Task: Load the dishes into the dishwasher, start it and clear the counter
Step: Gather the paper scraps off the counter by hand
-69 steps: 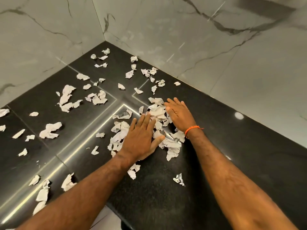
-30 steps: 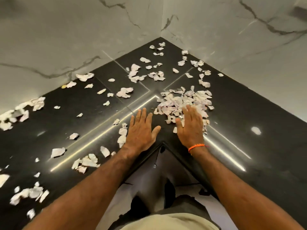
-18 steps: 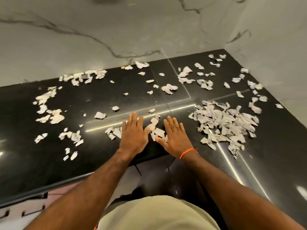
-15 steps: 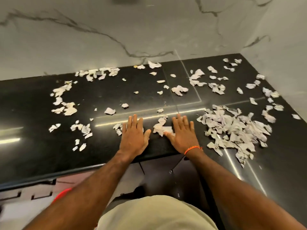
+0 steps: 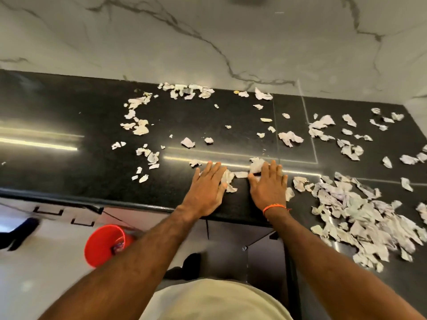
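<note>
Torn white paper scraps [image 5: 287,137] lie scattered over the black stone counter [image 5: 69,172]. A large heap of scraps [image 5: 360,215] sits at the right. My left hand [image 5: 206,191] lies flat on the counter near its front edge, fingers spread, holding nothing. My right hand [image 5: 269,185], with an orange wrist band, also lies flat, its fingers resting on a few scraps [image 5: 256,163]. Several small scraps [image 5: 230,180] lie between the two hands.
A marble wall [image 5: 208,42] backs the counter and turns the corner at the right. A red bucket [image 5: 105,244] stands on the light floor below the counter's front edge, to my left. Dark cabinet fronts [image 5: 231,250] are under the counter.
My view has swung left from the corner along the counter. Both hands slid left with it, leaving the big heap at the right. The red bucket has come into sight.
</note>
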{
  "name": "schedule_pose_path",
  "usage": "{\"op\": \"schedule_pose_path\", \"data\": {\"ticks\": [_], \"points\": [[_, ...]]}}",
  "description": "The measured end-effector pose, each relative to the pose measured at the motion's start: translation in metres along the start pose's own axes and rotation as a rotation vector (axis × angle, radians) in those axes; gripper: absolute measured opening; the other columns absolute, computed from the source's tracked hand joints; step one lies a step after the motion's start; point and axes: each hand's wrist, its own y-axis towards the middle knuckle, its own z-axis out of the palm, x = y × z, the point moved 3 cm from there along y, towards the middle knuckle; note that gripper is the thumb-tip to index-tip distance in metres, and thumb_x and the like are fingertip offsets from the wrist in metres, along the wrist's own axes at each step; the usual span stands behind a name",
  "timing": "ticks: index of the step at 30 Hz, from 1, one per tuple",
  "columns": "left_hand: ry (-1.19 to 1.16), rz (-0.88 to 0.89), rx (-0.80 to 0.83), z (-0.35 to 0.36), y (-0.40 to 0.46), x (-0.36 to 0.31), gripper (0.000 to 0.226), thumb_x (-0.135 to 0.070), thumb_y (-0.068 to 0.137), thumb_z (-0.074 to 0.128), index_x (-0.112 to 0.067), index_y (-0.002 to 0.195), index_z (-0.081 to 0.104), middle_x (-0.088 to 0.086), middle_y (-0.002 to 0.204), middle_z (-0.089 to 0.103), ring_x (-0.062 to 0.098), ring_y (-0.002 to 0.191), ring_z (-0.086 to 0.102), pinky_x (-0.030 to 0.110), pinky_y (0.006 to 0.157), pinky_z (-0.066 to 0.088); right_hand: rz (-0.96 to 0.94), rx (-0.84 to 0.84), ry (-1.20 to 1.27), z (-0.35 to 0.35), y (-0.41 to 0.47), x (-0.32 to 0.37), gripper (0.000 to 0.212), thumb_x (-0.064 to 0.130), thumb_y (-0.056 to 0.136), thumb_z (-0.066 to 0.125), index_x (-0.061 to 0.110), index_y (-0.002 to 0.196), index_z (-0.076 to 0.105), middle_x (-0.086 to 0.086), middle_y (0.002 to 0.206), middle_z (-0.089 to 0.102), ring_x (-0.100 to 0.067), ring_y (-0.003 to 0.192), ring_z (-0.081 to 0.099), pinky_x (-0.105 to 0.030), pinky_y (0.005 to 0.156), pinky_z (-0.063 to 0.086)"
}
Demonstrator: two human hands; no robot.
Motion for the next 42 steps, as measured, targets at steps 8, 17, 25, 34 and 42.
{"op": "schedule_pose_path", "data": {"ticks": [8, 17, 25, 34, 42], "points": [[0.012, -0.086, -0.168, -0.018, -0.034, 0.056, 0.051, -0.034, 0.101, 0.039, -0.019, 0.149, 0.047, -0.001, 0.162, 0.036, 0.023, 0.154, 0.022, 0.056, 0.12, 0.027, -0.428, 0.089, -0.134, 0.027, -0.001, 0.063, 0.086, 0.072, 0.096, 0.028, 0.017, 0.16, 0.013, -0.005, 0.168, 0.003, -0.028, 0.155, -0.004, -0.052, 0.124, -0.002], [0.138, -0.432, -0.186, -0.04, -0.068, 0.12, 0.069, -0.051, 0.098, 0.039, -0.012, 0.155, 0.034, 0.016, 0.166, 0.022, 0.034, 0.156, 0.011, 0.054, 0.125, 0.013, -0.412, 0.097, -0.05, 0.033, 0.015, 0.114, 0.082, 0.067, 0.097, 0.031, 0.013, 0.158, 0.018, -0.009, 0.168, 0.007, -0.03, 0.154, -0.001, -0.053, 0.123, 0.0], [0.153, -0.672, -0.142, -0.052, -0.058, 0.166, 0.093, -0.069, 0.095, 0.038, -0.011, 0.161, 0.007, 0.019, 0.168, -0.003, 0.039, 0.155, -0.01, 0.066, 0.119, 0.0, -0.29, 0.099, -0.136, 0.056, 0.039, 0.153, 0.078, 0.061, 0.099, 0.028, 0.011, 0.158, 0.017, -0.01, 0.168, 0.005, -0.033, 0.154, 0.0, -0.058, 0.122, 0.002], [0.094, -0.276, -0.11, -0.052, 0.032, 0.169, 0.072, -0.05, 0.101, 0.031, -0.012, 0.16, 0.016, 0.018, 0.168, 0.012, 0.034, 0.156, 0.005, 0.057, 0.125, 0.007, -0.248, 0.014, -0.128, 0.048, 0.064, 0.171, 0.071, 0.053, 0.102, 0.033, 0.012, 0.157, 0.019, -0.009, 0.167, 0.01, -0.03, 0.154, 0.003, -0.053, 0.124, 0.007], [0.211, -0.645, -0.273, -0.092, 0.013, 0.269, 0.081, -0.061, 0.097, 0.032, -0.007, 0.158, 0.026, 0.023, 0.166, 0.016, 0.043, 0.154, 0.008, 0.065, 0.121, 0.003, -0.39, 0.114, -0.205, 0.085, 0.063, 0.246, 0.107, 0.092, 0.079, 0.027, 0.023, 0.159, 0.009, -0.003, 0.168, 0.002, -0.03, 0.155, -0.001, -0.053, 0.123, 0.002]]}}
